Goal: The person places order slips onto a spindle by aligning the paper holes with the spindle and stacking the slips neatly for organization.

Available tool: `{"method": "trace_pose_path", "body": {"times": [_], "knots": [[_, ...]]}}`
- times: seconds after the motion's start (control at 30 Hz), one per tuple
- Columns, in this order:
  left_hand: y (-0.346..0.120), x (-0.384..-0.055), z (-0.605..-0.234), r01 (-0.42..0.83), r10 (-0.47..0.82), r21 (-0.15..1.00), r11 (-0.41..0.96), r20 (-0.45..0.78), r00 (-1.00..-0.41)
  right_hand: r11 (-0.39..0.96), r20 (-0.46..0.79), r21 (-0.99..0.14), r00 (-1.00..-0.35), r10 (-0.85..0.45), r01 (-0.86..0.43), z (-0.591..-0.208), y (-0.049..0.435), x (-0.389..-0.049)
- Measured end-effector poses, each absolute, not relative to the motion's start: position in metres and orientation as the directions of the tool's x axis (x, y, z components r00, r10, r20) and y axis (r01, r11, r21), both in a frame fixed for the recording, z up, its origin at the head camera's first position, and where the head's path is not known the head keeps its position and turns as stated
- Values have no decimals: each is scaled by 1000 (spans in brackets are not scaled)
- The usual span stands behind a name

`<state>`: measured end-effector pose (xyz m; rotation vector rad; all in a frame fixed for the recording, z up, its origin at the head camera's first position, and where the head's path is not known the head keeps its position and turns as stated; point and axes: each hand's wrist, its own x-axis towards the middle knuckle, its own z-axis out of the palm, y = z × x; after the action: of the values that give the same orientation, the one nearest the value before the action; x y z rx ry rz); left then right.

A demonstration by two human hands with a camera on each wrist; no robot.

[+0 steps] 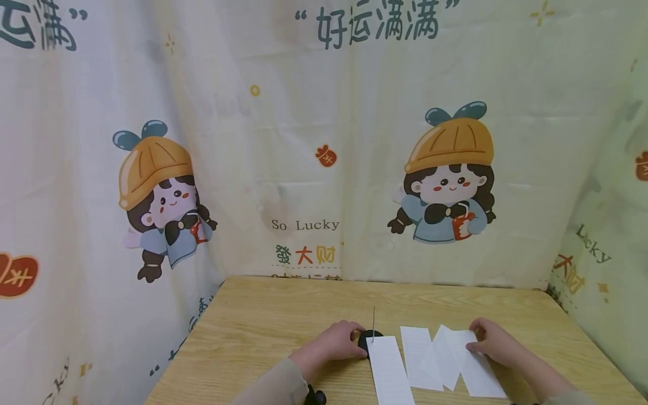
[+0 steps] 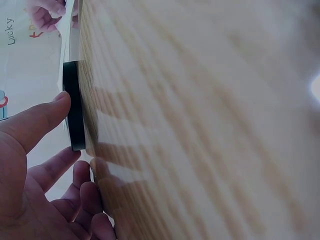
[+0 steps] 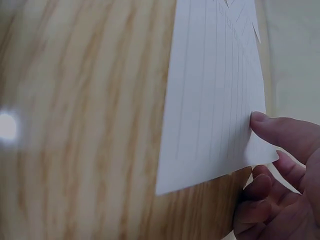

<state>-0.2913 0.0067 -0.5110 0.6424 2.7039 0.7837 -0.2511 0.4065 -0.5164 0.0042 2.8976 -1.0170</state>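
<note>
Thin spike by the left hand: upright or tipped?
Upright: in the head view, the spike rises vertically above the black base.

Across the far side we see a pale cream fabric backdrop [image 1: 283,169] hanging in soft folds, with more of the same cloth along the left [image 1: 66,169] and right [image 1: 602,140]. Two cartoon figures in orange caps are printed on it, one to the left [image 1: 167,197] and one right of centre [image 1: 450,174]. Above the latter we find large blue-grey Chinese characters [image 1: 379,22]; between the pair, a small red pouch motif [image 1: 326,156] and the words "So Lucky" [image 1: 305,225]. Below spreads a light-brown, wood-grained worktop [image 1: 243,320], its far corners rounded. From low down, we catch a round white glare [image 3: 7,126] on its grain.
</note>
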Motion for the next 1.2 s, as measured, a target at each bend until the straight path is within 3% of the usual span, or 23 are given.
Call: {"method": "trace_pose_path", "body": {"times": [0.5,1.0,1.2], "knots": [[4,-290,-512,348,484,549,760,-120,-867,711,-140,-698,-990,-20,84,-516,406,-247],[6,-293,-511,342,474,539,770,-125,-871,747,-18,-664,-998,-56,-30,-502,408,-238],[5,-293,-509,339,474,533,775,-135,-870,688,-21,-725,-997,-75,-36,-494,408,-232]]}}
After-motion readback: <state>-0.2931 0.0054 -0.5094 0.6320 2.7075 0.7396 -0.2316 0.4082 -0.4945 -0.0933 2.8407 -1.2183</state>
